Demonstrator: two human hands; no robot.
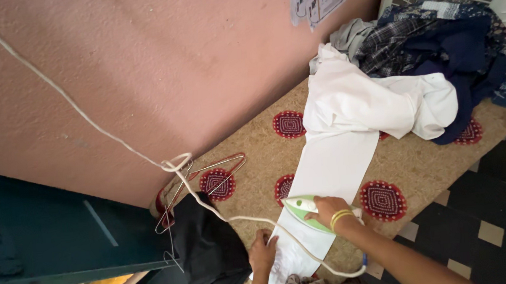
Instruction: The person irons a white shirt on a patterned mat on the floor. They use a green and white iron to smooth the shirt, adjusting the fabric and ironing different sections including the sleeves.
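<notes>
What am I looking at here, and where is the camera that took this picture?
The camera sits on a person's head and looks down at their two bare hands. The right hand, with yellow bangles on the wrist, grips a green and white electric iron resting on a long white cloth. The left hand presses the cloth flat near its end. The iron's white cord runs up to the left along the pink wall. The surface is a tan patterned mat with red medallions. Wire hangers and a pile of dark clothes lie on it.
</notes>
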